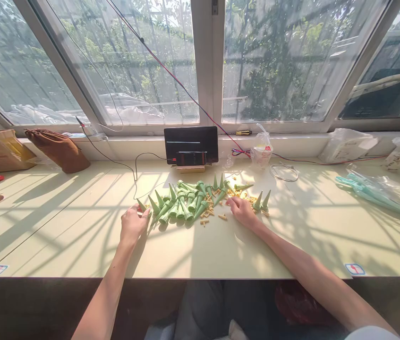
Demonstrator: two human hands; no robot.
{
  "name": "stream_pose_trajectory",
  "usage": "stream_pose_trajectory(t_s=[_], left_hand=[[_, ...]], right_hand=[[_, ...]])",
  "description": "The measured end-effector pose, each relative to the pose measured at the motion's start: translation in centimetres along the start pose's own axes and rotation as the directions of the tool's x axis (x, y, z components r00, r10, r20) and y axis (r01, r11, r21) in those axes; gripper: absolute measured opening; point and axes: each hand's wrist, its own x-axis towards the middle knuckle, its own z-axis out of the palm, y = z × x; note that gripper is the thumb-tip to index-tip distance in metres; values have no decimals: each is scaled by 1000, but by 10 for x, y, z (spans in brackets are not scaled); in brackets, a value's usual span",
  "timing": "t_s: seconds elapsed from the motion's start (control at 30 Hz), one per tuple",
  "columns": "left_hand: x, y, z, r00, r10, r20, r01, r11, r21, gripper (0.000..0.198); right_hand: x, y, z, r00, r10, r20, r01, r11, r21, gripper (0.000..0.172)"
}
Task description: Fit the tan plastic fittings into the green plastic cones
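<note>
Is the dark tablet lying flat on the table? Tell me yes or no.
No, the tablet stands upright on a small stand at the back of the table.

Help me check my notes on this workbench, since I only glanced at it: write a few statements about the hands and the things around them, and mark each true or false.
1. The left hand touches a green cone at the left end of the pile of cones. True.
2. The right hand is raised well above the table. False: it lies low on the table, at the small tan pieces.
3. A dark screen stands behind the pile. True.
4. The brown pouch lies at the table's right end. False: it lies at the far left.
</note>
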Motion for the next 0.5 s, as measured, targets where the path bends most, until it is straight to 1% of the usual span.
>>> stream_pose_trajectory(t_s=[0.2,0.5], left_hand=[[0,-2,6,999,23,41,-23,1000,11,23],[0,-7,10,999,25,43,-25,1000,1,27]], right_hand=[[0,1,1,1000,7,-3,-7,1000,22,44],[0,2,1,1000,10,8,-10,999,43,45]])
